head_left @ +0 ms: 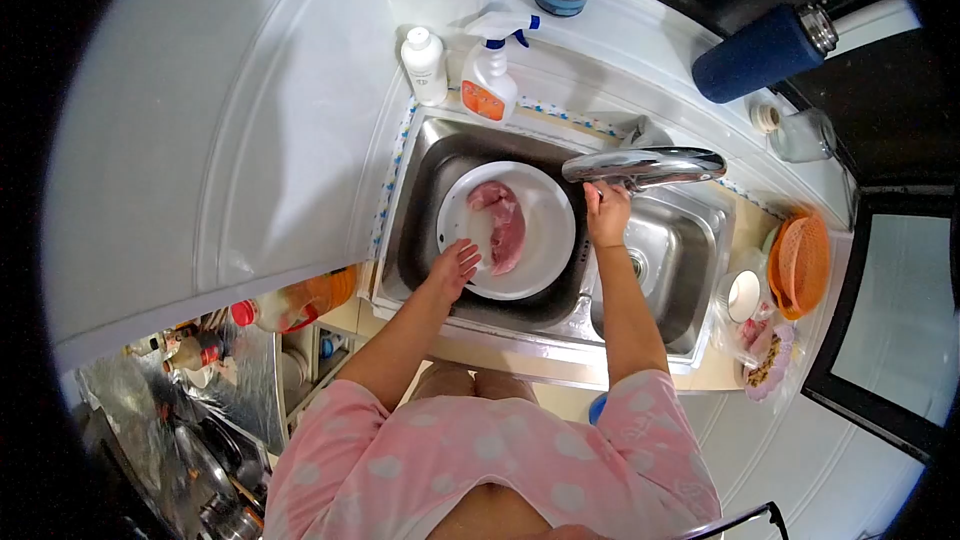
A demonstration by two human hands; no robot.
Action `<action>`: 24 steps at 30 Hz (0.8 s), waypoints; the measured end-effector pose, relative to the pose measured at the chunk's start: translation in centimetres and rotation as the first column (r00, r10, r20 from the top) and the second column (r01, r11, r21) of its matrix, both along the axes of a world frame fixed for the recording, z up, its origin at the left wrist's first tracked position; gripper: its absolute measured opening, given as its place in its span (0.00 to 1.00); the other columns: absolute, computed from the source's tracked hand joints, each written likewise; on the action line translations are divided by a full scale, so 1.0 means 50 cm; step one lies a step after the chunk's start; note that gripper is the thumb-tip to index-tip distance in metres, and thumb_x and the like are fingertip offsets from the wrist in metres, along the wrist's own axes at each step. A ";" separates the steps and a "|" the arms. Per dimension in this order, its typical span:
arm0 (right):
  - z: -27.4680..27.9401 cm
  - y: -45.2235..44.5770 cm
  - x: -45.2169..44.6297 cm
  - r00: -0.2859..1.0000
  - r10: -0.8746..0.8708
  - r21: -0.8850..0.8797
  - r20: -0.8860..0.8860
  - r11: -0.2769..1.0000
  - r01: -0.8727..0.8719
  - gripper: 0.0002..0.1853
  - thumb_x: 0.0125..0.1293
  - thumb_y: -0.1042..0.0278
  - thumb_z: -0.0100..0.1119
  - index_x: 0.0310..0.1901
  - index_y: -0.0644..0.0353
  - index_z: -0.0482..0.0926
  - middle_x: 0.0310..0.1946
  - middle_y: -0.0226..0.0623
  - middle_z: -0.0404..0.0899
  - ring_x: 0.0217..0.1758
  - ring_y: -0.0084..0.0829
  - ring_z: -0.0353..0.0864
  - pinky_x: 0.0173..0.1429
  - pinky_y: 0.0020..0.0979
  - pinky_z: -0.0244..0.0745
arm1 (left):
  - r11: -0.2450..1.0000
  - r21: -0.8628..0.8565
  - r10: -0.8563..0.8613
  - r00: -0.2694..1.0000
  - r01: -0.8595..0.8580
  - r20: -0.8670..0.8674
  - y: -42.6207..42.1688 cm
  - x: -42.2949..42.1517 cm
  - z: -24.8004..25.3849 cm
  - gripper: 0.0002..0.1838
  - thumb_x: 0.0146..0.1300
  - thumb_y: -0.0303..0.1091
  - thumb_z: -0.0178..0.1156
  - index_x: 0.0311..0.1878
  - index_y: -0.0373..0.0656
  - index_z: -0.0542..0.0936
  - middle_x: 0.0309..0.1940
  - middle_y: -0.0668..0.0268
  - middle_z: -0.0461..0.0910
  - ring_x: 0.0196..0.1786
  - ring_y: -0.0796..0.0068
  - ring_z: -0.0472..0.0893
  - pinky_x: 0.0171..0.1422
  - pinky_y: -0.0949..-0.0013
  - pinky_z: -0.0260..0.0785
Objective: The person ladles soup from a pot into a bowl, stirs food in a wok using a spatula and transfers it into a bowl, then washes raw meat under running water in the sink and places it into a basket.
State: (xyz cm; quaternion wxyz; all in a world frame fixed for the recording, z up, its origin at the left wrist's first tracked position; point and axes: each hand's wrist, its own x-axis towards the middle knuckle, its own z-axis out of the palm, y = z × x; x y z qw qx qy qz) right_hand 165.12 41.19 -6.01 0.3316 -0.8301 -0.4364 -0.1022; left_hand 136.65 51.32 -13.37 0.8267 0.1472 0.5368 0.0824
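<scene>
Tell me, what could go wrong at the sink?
The right hand is at the faucet, so water might splash off the bowl. The left hand is over the bowl's rim; pressing there could tip it and spill the meat. The spray bottle by the sink could get knocked in.

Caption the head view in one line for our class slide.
Left hand over a white basin of raw meat in the sink, right hand at the faucet.

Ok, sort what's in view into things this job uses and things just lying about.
Apparently in use:
- raw meat
- white basin
- large sink bowl
- faucet, right fingers at its base

Apparently just lying about:
- spray bottle
- white bottle
- dark blue flask
- glass jar
- orange basket
</scene>
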 end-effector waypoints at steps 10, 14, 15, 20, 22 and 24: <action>-0.001 -0.013 0.005 0.992 0.125 -0.008 -0.032 0.992 -0.125 0.16 0.58 0.54 0.58 0.21 0.57 0.76 0.17 0.40 0.75 0.23 0.43 0.74 0.44 0.38 0.69 | 0.999 0.029 -0.032 0.999 0.032 0.006 0.001 0.005 -0.034 0.21 0.66 0.48 0.48 0.58 0.51 0.68 0.55 0.68 0.73 0.56 0.72 0.72 0.57 0.68 0.58; 0.003 -0.014 0.006 0.989 0.144 0.005 -0.022 0.990 -0.144 0.16 0.58 0.55 0.58 0.21 0.58 0.76 0.17 0.40 0.75 0.24 0.42 0.75 0.44 0.38 0.68 | 0.999 0.028 -0.030 1.000 0.030 0.006 0.002 0.011 -0.031 0.21 0.65 0.49 0.49 0.58 0.51 0.68 0.55 0.68 0.73 0.56 0.72 0.72 0.57 0.68 0.59; 0.004 -0.014 0.006 0.988 0.152 0.010 -0.016 0.988 -0.152 0.15 0.58 0.55 0.59 0.21 0.58 0.76 0.17 0.40 0.75 0.25 0.42 0.75 0.44 0.38 0.68 | 0.999 0.028 -0.029 1.000 0.029 0.003 0.003 0.014 -0.027 0.21 0.65 0.49 0.49 0.58 0.51 0.68 0.55 0.68 0.73 0.56 0.72 0.72 0.56 0.68 0.59; 0.001 -0.014 0.006 0.988 0.153 0.016 -0.010 0.988 -0.153 0.14 0.56 0.58 0.60 0.21 0.58 0.76 0.18 0.40 0.75 0.26 0.42 0.75 0.45 0.38 0.67 | 0.999 0.020 -0.029 1.000 0.029 0.000 0.003 0.021 -0.007 0.21 0.64 0.49 0.53 0.57 0.51 0.70 0.54 0.67 0.73 0.56 0.70 0.72 0.58 0.67 0.59; 0.003 -0.016 0.006 0.986 0.164 -0.010 -0.037 0.986 -0.165 0.12 0.56 0.59 0.61 0.23 0.58 0.76 0.20 0.40 0.76 0.28 0.42 0.75 0.46 0.38 0.67 | 0.999 0.025 -0.027 1.000 0.027 -0.002 0.002 0.021 -0.010 0.21 0.63 0.48 0.53 0.57 0.51 0.70 0.54 0.67 0.73 0.55 0.70 0.72 0.58 0.67 0.60; 0.021 -0.016 0.003 0.979 0.182 -0.068 -0.089 0.980 -0.188 0.10 0.55 0.61 0.61 0.27 0.59 0.77 0.25 0.40 0.77 0.32 0.42 0.76 0.47 0.39 0.67 | 0.999 0.040 -0.018 1.000 0.017 0.006 0.002 0.020 -0.009 0.22 0.63 0.48 0.54 0.57 0.51 0.69 0.54 0.67 0.73 0.55 0.70 0.73 0.57 0.68 0.61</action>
